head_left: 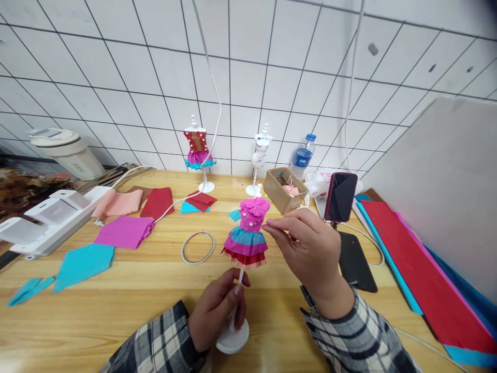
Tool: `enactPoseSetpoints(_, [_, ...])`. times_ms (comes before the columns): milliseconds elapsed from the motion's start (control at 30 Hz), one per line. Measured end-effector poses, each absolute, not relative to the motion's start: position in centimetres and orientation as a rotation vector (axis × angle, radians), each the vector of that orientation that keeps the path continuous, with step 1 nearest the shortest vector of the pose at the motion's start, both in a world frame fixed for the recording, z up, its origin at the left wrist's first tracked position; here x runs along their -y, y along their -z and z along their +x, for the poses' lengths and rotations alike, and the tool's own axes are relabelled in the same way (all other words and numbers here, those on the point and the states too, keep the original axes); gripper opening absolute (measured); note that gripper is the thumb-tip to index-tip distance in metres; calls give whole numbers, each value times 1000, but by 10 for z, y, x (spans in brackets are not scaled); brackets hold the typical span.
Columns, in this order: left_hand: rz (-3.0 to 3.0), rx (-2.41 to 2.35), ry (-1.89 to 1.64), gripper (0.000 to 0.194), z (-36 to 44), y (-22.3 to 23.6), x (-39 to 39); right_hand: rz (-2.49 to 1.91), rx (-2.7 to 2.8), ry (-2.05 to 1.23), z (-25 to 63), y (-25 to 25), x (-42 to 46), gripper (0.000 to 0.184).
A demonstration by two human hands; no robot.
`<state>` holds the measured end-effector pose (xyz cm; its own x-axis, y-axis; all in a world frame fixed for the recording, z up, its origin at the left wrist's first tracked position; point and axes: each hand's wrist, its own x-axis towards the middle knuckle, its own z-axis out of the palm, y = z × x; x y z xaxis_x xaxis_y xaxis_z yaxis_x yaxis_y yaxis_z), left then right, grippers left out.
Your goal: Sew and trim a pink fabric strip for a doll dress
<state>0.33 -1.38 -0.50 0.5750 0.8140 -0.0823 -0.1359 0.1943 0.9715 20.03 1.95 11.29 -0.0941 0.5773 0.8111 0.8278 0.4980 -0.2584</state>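
Observation:
A small mannequin stand [232, 339] wears a paper dress [247, 235] with a magenta top and layered blue, purple and red skirt. My left hand [217, 311] is wrapped round the white pole just above the round base. My right hand [310, 248] is at the dress's right side, thumb and forefinger pinched together at the bodice on something too small to make out.
Two more mannequins [197, 150] [260, 153], a cardboard box [285, 189], a water bottle [303, 154] and a phone on a holder [340, 197] stand behind. Crepe paper pieces [122, 230] [81, 264], a wire ring [198, 247], a white power strip [46, 217] and paper sheets [419, 274] lie on the wooden table [128, 305].

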Motion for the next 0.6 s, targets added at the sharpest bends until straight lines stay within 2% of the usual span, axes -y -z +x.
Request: enactPoseSetpoints(600, [1356,-739,-758,34,2,-1,14,-1150,1826,448,199,-107,-17,4])
